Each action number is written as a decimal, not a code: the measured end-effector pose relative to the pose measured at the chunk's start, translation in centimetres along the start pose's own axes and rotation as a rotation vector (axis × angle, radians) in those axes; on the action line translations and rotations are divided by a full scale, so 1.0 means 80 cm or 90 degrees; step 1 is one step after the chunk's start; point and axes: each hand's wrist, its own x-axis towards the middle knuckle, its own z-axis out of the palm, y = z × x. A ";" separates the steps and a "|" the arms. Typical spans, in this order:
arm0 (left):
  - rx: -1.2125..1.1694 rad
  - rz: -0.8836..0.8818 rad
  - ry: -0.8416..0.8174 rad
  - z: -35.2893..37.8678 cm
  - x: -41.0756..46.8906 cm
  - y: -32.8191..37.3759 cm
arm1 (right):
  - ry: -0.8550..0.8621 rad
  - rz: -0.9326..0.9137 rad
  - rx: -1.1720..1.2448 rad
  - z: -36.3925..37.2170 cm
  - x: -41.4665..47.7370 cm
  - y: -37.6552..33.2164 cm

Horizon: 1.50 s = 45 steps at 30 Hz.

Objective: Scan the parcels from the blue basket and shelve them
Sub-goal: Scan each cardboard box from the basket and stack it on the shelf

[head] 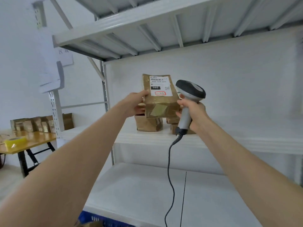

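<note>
While you had the brown parcel point(161, 104) up at shelf height, your left hand point(136, 103) was curled round its left edge, which turned the white shipping label point(161, 86) toward you, handy for reading the code before picking a slot. Your right hand point(194, 112) was wrapped tight around the handle of the corded barcode scanner point(191, 90), and its fingertips looked to be touching the parcel's right side, I'd guess just to steady it. The scanner head sat just beside the label, but I couldn't tell if it was aimed at it. You held the parcel right over the other parcels point(148, 124) on the middle shelf point(131, 139), so stacking looked like the plan. The blue basket point(98, 219) peeked in way down below your arms, with something brown inside, so probably more to go.
</note>
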 end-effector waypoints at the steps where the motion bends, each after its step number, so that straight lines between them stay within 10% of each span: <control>1: -0.007 0.011 -0.019 0.013 0.009 0.009 | 0.016 -0.011 -0.005 -0.001 0.011 -0.015; 28: 0.274 0.151 0.082 0.118 0.073 -0.061 | 0.155 -0.027 -0.256 -0.048 0.085 -0.011; 45: 0.711 -0.051 0.034 -0.058 -0.124 -0.354 | 0.022 0.342 -0.309 -0.033 -0.099 0.317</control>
